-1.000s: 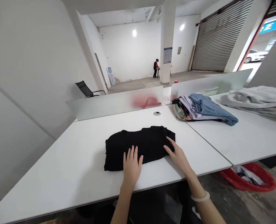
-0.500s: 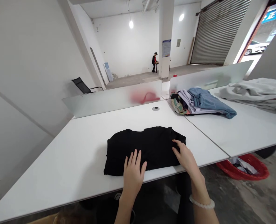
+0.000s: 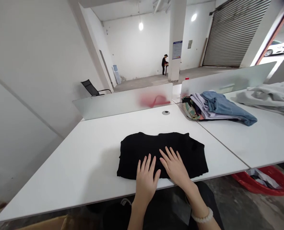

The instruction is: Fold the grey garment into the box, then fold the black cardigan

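A black folded garment lies flat on the white table in front of me; its exact kind cannot be made out. My left hand rests on its near edge, left of the middle, with the fingers spread. Just to the right, my right hand lies palm down on the cloth, fingers stretched out and apart. A pale beaded bracelet circles the right wrist. Neither hand grips the fabric.
Folded clothes, with blue denim on top, are stacked at the right. Beyond them lies pale grey cloth. A frosted divider borders the table's back. A red basket holding cloth stands below. A person is far off.
My right hand has moved left from the garment's right end to its middle and flattened. The garment's right end now lies smoother. The whole view has shifted slightly.
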`<state>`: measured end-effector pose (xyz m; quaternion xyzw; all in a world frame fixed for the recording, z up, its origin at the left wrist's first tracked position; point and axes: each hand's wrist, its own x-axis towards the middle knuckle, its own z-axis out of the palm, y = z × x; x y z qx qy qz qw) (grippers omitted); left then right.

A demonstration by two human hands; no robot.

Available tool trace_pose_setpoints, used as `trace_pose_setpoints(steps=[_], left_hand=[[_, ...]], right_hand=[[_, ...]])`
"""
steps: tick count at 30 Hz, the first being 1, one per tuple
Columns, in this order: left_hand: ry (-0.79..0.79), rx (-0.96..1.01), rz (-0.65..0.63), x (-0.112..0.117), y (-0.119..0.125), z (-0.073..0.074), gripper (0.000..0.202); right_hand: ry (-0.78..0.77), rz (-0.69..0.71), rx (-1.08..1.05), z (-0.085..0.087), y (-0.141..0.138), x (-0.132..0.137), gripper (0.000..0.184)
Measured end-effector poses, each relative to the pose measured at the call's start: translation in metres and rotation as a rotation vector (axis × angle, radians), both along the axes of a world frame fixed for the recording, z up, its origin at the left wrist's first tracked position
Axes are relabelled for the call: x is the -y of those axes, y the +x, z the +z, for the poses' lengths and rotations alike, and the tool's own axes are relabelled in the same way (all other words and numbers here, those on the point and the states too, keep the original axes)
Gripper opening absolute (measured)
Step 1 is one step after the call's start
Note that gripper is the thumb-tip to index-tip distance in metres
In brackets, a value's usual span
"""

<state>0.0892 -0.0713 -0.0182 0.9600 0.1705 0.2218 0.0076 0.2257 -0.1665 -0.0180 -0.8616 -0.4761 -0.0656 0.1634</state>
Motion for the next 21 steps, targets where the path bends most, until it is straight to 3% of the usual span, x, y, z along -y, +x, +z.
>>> trace_pose_setpoints(steps=[16,19,21], left_hand=[[0.0,0.03,0.0,0.007,-0.006,-0.004,0.049],[0.041,0.028,0.025,0.018,-0.011,-0.005,0.049],[0.073,0.035,0.019,0.027,-0.021,-0.009,0.052]], right_hand=[[0.224,0.053,-0.051,0.002,-0.008,0.014,0.042],[0.327,0.087,-0.153,0.003,-0.016,0.033,0.04],[0.415,0.099,-0.276,0.0,-0.024,0.06,0.038]])
